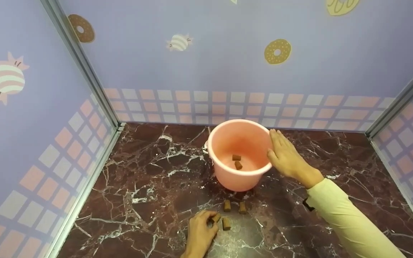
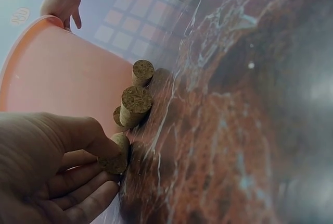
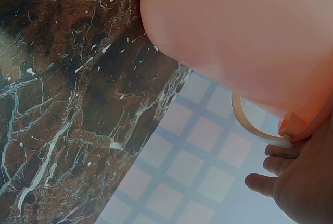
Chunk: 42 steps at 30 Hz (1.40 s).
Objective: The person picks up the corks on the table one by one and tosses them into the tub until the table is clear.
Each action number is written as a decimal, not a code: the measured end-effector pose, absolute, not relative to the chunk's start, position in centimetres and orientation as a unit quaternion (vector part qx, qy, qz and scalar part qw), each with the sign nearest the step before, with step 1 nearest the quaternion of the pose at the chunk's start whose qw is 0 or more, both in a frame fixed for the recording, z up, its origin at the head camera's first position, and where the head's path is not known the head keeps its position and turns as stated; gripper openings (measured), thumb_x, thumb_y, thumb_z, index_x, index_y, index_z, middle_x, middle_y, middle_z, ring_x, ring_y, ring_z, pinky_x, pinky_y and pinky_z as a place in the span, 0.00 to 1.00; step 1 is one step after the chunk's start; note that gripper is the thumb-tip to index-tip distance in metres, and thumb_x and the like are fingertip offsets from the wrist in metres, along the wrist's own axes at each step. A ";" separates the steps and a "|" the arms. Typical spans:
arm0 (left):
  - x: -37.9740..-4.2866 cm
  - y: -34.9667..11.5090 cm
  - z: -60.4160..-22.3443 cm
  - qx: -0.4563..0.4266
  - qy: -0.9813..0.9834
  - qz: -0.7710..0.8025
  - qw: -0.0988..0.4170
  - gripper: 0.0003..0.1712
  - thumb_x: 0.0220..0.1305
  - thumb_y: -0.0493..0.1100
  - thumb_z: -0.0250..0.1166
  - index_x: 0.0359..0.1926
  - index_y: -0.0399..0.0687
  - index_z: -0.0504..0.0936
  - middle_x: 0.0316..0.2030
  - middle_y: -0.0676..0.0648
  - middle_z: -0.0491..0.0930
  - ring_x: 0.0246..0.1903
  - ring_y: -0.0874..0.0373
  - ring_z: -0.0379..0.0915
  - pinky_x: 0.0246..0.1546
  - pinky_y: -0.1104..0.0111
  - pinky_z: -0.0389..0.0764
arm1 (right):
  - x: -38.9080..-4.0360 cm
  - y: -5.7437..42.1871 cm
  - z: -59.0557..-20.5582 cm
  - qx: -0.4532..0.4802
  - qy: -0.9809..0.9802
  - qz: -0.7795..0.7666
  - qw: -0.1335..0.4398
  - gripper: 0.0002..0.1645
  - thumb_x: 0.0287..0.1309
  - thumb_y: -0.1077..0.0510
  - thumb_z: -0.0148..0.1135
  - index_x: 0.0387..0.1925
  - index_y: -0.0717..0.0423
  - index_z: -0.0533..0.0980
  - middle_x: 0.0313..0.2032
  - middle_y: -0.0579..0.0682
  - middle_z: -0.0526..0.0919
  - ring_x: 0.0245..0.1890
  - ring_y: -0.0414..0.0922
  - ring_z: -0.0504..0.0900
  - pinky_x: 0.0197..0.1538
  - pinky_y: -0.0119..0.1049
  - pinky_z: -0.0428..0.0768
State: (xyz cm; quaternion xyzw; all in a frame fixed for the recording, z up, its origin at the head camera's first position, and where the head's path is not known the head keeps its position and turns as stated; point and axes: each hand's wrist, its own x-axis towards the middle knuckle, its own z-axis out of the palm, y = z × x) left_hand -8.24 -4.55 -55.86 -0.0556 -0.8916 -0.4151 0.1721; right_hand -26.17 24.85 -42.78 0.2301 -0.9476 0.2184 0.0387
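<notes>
Works on a dark marble table (image 1: 156,211), enclosed by lilac walls (image 1: 210,71) at the back, left and right, all printed with pink and white squares, the back one also with doughnuts (image 1: 270,53). Has a grey strip (image 1: 81,62) along the left corner. Has a pink bucket (image 1: 237,182) upright near the back wall, just beyond the loose corks (image 1: 226,224), therefore standing between them and this wall. Shows also a curved handle (image 3: 243,121) at the bucket's outside, near the right hand (image 1: 288,159).

Holds the left hand (image 1: 200,229) low over the table, on the near side of the bucket, with bent fingers. Pinches there one cork (image 1: 216,217) between thumb and fingers; cannot tell if fully lifted. Stretches the right arm, in a pale sleeve (image 1: 350,218), obliquely from the near right. Rests the right hand against the right side of the bucket's rim (image 1: 240,173), with fingers rather straight, touching but not clenched.

Counts six corks in view: two inside the bucket, close together on its bottom; three on the table before it; one in the left hand, just beside the nearest of these three. Counts one bucket only.
</notes>
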 end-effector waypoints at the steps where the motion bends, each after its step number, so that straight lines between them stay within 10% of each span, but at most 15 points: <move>1: -8.2 -4.5 -55.9 -0.057 -0.890 -0.417 0.175 0.17 0.44 0.22 0.74 0.37 0.39 0.91 0.35 0.49 0.88 0.37 0.51 0.86 0.39 0.62 0.88 | -26.2 24.9 -42.8 0.231 -0.947 0.219 0.039 0.42 0.77 0.56 0.43 0.79 0.79 0.45 0.80 0.75 0.47 0.81 0.69 0.45 0.81 0.61 0.43; 42: -8.4 -5.0 -55.5 -0.058 -0.882 -0.429 0.187 0.17 0.45 0.23 0.77 0.38 0.40 0.92 0.36 0.48 0.89 0.34 0.54 0.87 0.35 0.65 0.88 | -26.0 24.8 -42.7 0.228 -0.947 0.221 0.037 0.42 0.78 0.56 0.42 0.79 0.78 0.45 0.80 0.74 0.47 0.81 0.69 0.45 0.82 0.60 0.43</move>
